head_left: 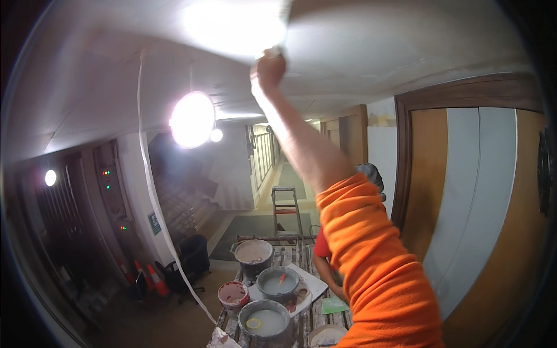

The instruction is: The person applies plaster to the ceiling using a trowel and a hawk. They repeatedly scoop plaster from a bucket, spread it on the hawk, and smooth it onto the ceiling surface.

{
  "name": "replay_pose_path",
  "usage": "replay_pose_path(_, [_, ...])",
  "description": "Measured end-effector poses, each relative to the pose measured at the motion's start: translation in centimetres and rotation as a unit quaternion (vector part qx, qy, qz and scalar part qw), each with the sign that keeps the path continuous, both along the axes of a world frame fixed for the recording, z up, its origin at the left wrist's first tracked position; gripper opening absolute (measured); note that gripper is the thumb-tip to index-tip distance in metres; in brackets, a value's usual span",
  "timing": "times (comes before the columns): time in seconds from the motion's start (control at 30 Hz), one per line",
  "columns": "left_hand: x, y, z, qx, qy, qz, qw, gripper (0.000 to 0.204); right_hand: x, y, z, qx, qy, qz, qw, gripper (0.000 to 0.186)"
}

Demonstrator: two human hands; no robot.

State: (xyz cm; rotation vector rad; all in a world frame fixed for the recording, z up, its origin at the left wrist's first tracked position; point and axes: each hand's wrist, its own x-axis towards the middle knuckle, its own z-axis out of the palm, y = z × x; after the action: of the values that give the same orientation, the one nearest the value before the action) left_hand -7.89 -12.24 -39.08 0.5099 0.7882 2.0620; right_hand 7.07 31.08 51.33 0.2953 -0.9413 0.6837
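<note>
My right hand (pixel 268 68), on an orange-sleeved arm, is raised to the white ceiling (pixel 360 40) beside a bright patch of light (pixel 232 26). Its fingers are closed on something too small and glare-washed to make out. My left hand is out of view. Below, on a paint-spattered plank platform (pixel 304 255), stand a bucket of pale paste (pixel 253 253), a small pink-stained pail (pixel 233 296), two grey tubs of cloudy water (pixel 277 282) (pixel 264 319) and a white board (pixel 310 281).
A co-worker in red (pixel 322 249) crouches behind my arm, hand near a green sheet (pixel 335 305). A cable (pixel 154 203) hangs past a lit globe lamp (pixel 191 119). Beyond are a ladder (pixel 285 211), black chair (pixel 194 255) and traffic cones (pixel 156 281). Wood-framed doors (pixel 429 191) stand right.
</note>
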Motion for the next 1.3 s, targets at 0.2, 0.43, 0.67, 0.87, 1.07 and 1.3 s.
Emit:
replay_pose_path(0.2, [-0.4, 0.7, 1.2, -0.012, 0.028, 0.036, 0.999, 0.041, -7.4, -13.8, -17.4, 0.236, -0.105, -0.219, 0.941, 0.030])
replay_pose_path(0.43, [0.5, 5.2, -0.3, 0.001, 0.031, 0.048, 0.998, 0.044, 3.5, -18.3, -36.2, -0.100, -0.337, 0.317, 0.881, 0.027])
replay_pose_path(0.67, [0.3, 2.8, 0.6, -0.074, 0.071, 0.051, 0.993, 0.047, 14.7, 0.3, -17.4, -0.147, -0.071, 0.092, 0.982, 0.009])
replay_pose_path(0.87, [1.2, 2.3, 1.5, -0.116, 0.090, 0.087, 0.985, 0.049, 19.3, 4.2, -0.7, -0.160, 0.112, 0.012, 0.981, 0.032])
replay_pose_path(1.07, [1.8, 1.8, 2.0, -0.158, 0.113, 0.106, 0.975, 0.052, 8.3, -0.8, 1.5, -0.133, 0.048, -0.081, 0.987, 0.036])
replay_pose_path(1.3, [-0.7, 3.5, 4.4, -0.163, 0.150, 0.075, 0.972, 0.052, 0.1, -9.6, -15.3, 0.026, -0.293, -0.265, 0.918, 0.036])
